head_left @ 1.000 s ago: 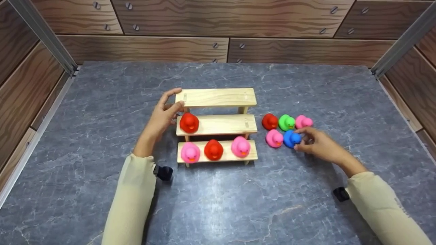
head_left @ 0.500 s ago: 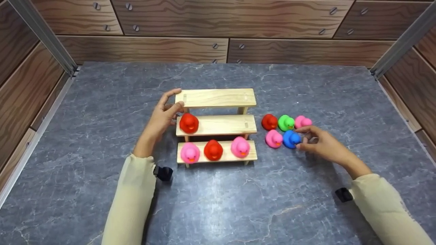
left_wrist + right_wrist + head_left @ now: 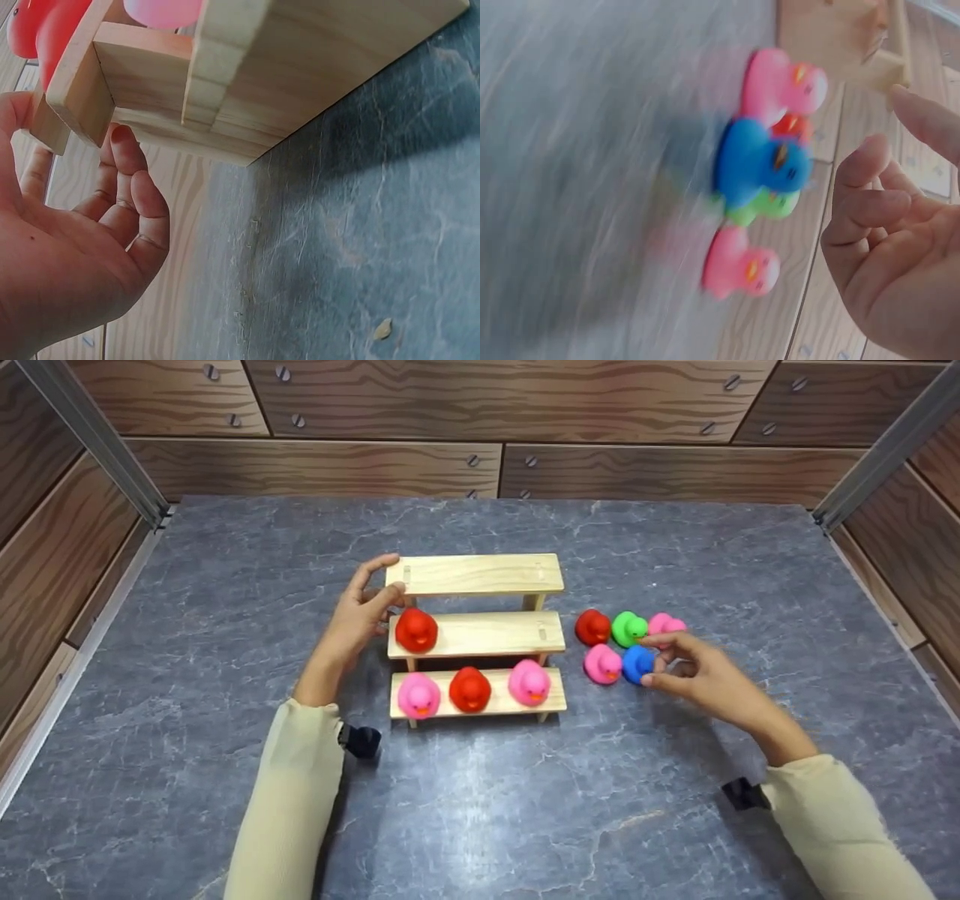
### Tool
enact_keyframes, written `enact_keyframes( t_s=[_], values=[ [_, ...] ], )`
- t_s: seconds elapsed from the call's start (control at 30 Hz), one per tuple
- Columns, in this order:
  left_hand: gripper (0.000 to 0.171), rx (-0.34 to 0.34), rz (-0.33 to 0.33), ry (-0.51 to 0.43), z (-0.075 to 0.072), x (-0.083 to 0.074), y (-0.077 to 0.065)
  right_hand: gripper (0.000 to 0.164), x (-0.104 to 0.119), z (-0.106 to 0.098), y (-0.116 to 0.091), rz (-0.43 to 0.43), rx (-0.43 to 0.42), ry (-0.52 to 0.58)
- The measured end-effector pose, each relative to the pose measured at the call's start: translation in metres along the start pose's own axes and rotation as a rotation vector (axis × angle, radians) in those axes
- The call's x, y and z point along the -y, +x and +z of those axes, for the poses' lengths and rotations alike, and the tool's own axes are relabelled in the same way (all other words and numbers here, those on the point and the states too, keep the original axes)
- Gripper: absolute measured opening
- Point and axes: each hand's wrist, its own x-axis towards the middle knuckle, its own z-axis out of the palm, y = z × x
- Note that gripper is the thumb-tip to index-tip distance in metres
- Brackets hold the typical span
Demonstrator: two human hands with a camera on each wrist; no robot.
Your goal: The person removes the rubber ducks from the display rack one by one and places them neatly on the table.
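My left hand (image 3: pixel 352 619) pinches the left end of the wooden stepped stand (image 3: pixel 480 575) at its top shelf, with the thumb on the front edge and the index finger at the back corner. In the left wrist view, the other fingers curl loosely beside the shelf ends. On the right, my right hand (image 3: pixel 701 679) hovers by the blue rubber duck (image 3: pixel 637 664), its thumb and index finger parted and overlapping the duck in the head view. The right wrist view shows a gap between those fingers and the blue duck (image 3: pixel 750 165).
Beside the blue duck sit a red duck (image 3: pixel 592 627), a green duck (image 3: pixel 628 628) and pink ducks (image 3: pixel 602 664). The middle shelf bears a red duck (image 3: pixel 416 631). On the bottom shelf are a red duck (image 3: pixel 470 690) and two pink ones. Wood-patterned panels (image 3: pixel 390 405) enclose the table.
My right hand has shifted slightly left, and its fingertips now cover more of the blue duck. The left hand and the ducks on the stand stay where they were.
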Motion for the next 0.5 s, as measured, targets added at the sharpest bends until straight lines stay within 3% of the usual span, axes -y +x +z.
enact_keyframes(
  t_s=[0.5],
  values=[
    [0.047,0.009,0.005,-0.016,0.0,0.0,0.0,0.048,0.047,0.031,0.013,-0.051,0.046,0.084]
  ],
)
